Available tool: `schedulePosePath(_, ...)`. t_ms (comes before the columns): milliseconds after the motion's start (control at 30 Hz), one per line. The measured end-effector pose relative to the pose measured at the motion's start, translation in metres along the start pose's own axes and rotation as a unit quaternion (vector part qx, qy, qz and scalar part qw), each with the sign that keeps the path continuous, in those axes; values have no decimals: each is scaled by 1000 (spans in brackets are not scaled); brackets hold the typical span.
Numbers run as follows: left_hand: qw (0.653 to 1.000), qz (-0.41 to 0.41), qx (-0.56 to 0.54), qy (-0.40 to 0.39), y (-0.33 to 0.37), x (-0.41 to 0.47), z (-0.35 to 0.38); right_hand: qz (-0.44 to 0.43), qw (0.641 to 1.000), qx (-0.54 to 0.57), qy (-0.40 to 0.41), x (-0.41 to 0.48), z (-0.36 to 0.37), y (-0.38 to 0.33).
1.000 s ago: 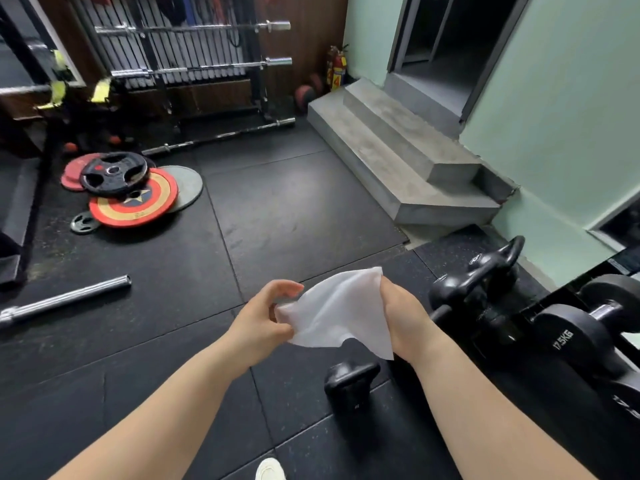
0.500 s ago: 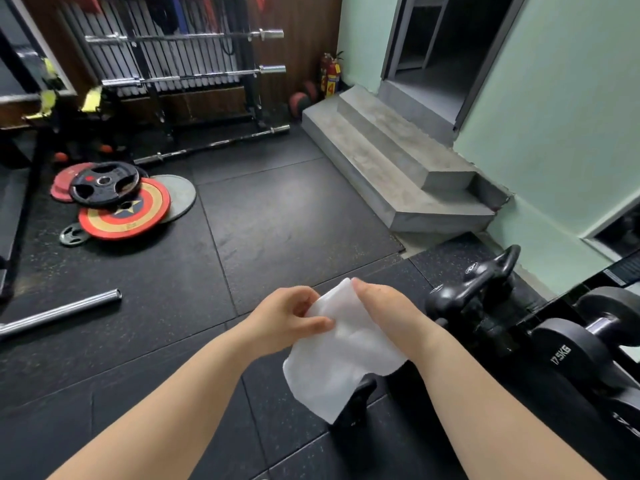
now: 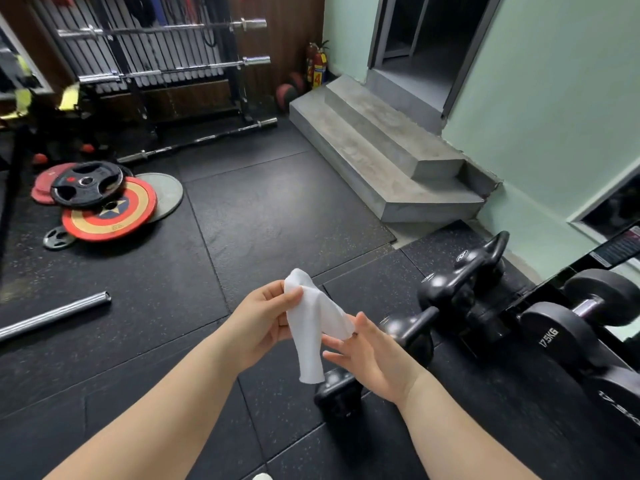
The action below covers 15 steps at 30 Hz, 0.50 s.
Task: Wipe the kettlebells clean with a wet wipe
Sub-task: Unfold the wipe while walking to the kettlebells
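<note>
Black rubber floor (image 3: 277, 216) spreads under everything. Just right of the grip and below it, black kettlebells (image 3: 460, 282) stand in a row on the floor, untouched. The left hand (image 3: 263, 323) pinches the white wet wipe (image 3: 311, 327) by its top, the cloth hanging limp. The right hand (image 3: 377, 358) is spread loose, fingertips (image 3: 346, 341) brushing the wipe's lower edge.

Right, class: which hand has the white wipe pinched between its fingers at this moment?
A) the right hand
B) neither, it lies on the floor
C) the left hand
C: the left hand pinches the wipe near its top, while the right hand is open with fingers spread beside it.
</note>
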State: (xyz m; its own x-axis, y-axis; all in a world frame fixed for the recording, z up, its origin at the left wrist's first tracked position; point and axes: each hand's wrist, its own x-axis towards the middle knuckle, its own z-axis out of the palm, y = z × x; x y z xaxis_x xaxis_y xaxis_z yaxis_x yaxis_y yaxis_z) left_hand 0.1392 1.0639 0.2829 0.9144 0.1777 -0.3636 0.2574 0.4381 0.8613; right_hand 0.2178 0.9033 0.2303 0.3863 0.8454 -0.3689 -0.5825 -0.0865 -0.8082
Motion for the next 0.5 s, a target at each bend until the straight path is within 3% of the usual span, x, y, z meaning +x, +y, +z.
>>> schedulePosePath(100,999,-16,-28,10,-3,0,-1,-21,999,20,-14,-1,1,5)
schedulePosePath(300,997,-49,22,55,-13,-5,-1,-42,990,132,13,-3,5,6)
schedulePosePath(500,997,-79,18,-1,-17,-11,-5,3,998,54,-17,-10,7,7)
